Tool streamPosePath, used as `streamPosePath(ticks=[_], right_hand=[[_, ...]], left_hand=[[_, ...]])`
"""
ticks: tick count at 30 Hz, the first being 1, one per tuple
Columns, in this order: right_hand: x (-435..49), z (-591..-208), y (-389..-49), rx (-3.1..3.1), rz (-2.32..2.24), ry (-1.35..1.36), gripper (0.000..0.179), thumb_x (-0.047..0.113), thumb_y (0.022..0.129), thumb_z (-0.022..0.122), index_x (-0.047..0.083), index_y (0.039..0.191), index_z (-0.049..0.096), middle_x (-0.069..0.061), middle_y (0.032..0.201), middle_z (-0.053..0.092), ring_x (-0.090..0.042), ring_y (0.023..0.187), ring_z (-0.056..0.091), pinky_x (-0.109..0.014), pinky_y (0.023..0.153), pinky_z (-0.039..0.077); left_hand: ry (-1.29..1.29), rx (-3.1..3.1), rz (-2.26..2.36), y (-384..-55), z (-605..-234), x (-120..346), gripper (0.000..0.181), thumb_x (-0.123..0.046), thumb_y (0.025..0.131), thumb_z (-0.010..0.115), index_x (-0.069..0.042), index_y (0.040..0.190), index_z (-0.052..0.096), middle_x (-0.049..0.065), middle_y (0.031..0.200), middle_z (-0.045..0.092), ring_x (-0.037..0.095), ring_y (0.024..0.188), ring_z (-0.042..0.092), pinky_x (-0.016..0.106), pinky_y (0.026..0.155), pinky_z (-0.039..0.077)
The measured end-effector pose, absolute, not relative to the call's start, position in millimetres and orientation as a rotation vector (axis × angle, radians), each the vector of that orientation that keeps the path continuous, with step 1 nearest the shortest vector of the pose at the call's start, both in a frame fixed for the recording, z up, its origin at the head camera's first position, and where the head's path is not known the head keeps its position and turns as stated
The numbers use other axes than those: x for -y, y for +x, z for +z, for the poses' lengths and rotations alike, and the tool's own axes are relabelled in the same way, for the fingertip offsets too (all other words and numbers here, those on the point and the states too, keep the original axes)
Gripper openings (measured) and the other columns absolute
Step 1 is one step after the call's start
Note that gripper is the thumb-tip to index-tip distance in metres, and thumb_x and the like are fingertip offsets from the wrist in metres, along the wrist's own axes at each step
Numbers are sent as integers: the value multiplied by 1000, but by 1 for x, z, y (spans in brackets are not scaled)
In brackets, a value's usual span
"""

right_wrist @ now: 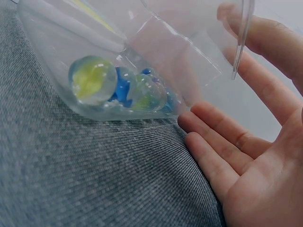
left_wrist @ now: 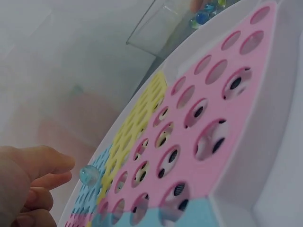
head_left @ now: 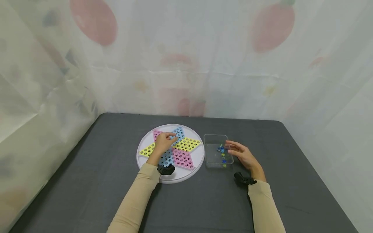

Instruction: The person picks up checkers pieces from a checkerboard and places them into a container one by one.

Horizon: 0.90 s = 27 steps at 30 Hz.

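My left hand (head_left: pixel 163 143) hovers above the far blue section of a round white Chinese checkers board (head_left: pixel 199 161). In the left wrist view a clear light-blue marble (left_wrist: pixel 89 175) shows at the tips of its thumb and forefinger, which pinch it; the other fingers curl. To the right of the board my right hand (head_left: pixel 244 157) is at a clear plastic box (head_left: pixel 210 164), its fingers nearly straight along the right side. Several blue and yellow-green marbles (right_wrist: pixel 92 80) lie in the box by that wall. In the right wrist view one fingertip shows through the clear plastic.
The board's star has pink, yellow and blue sections with round holes. Box and board stand close side by side on a dark grey cloth-covered table (head_left: pixel 204 200). A pale printed curtain (head_left: pixel 233 90) hangs behind the table and at its sides. Each wrist wears a black band.
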State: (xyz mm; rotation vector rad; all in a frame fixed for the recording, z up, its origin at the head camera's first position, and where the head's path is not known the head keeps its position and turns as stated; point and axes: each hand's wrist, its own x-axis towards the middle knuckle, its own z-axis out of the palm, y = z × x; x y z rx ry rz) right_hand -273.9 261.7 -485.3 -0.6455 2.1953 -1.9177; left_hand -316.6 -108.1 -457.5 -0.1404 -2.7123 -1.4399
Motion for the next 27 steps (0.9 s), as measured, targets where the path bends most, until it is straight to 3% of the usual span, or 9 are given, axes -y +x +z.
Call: streamPosePath(ticks=[14, 27], right_hand=[[-261, -486, -272, -2198, -1915, -628, 57, 12, 96, 58, -8, 144, 35, 7, 131, 58, 2, 119, 53, -11, 94, 44], [-262, -486, -271, -2197, -1921, -623, 56, 11, 96, 57, -9, 143, 34, 7, 130, 58, 4, 118, 54, -10, 94, 44]], left_hand=[[-105, 2760, -1360, -320, -463, 110, 28, -21, 90, 66, -5, 113, 71, -5, 54, 35, 9, 48, 33, 23, 48, 29], [-116, 2803, -1276, -318, -462, 107, 28, -22, 89, 68, -5, 111, 72, -4, 55, 34, 10, 50, 31, 23, 49, 25]])
